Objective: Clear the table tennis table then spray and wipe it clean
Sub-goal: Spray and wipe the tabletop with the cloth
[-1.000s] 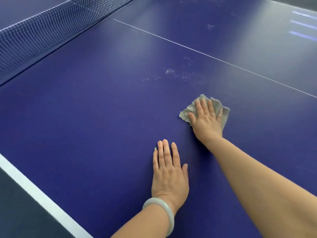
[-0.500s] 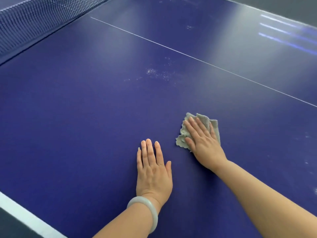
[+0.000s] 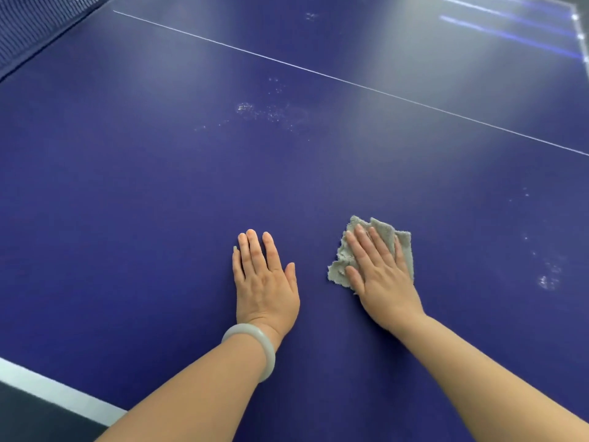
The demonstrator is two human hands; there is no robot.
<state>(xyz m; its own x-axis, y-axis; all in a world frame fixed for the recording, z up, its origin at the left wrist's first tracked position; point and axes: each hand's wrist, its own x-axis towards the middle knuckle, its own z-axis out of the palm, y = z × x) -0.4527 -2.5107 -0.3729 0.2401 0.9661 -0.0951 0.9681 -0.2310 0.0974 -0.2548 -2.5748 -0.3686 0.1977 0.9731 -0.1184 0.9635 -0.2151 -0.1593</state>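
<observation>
The dark blue table tennis table fills the view. My right hand lies flat with straight fingers on a crumpled grey cloth, pressing it onto the surface. My left hand rests flat on the bare table just left of the cloth, a pale bangle on its wrist. White spray specks dot the surface farther out, and fainter specks lie to the right.
The net runs across the top left corner. A thin white centre line crosses the table diagonally. The white edge stripe marks the near left border, with dark floor beyond it.
My right hand has drawn the cloth back toward me, away from the spray specks. My left hand stays flat on the table; the view has shifted.
</observation>
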